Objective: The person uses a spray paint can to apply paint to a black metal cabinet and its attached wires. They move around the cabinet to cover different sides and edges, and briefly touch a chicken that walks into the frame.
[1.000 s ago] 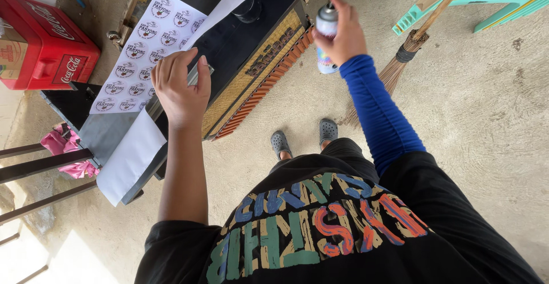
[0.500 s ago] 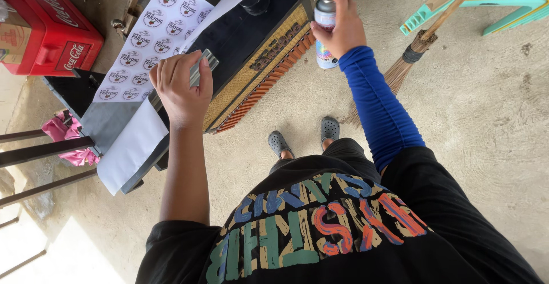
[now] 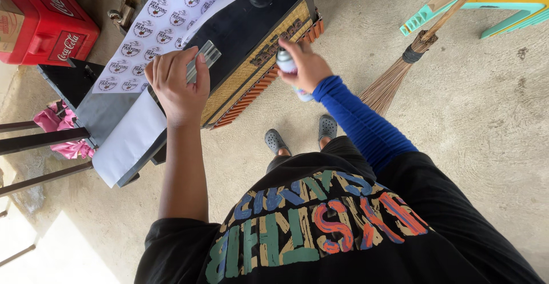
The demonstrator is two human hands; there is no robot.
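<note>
A bare concrete floor (image 3: pixel 492 124) is spreading under everything here, pale and a little stained, and a dark bench (image 3: pixel 240 26) is running across it toward eleven o'clock, its near side faced with woven, straw-coloured panelling. A sheet of round stickers (image 3: pixel 151 32) is lying on the bench top (white backing, rows of small circular labels), and beside it a blank white sheet (image 3: pixel 128 144) is hanging over the bench's near end at about nine o'clock.

The person's left hand (image 3: pixel 177 84) is hovering over the bench edge, fingers curled closed around a small flat silvery tool (image 3: pixel 203 61) whose end is sticking out toward one o'clock, just beside the sticker sheet. The right hand (image 3: pixel 306 66), in a bright blue sleeve (image 3: pixel 366 124), is wrapping tightly around a small spray can (image 3: pixel 286 64), holding it against the woven front of the bench; the cap end is pointing toward ten o'clock and the lower end is peeking out beneath the palm.

Two grey clogs (image 3: pixel 300 135) are standing on the floor at the centre. A red cooler box (image 3: pixel 43 21) is sitting at ten o'clock, a bit of pink cloth (image 3: pixel 60 135) at nine, and a straw broom (image 3: pixel 400 75) is leaning at two o'clock near a turquoise plastic chair (image 3: pixel 492 4).
</note>
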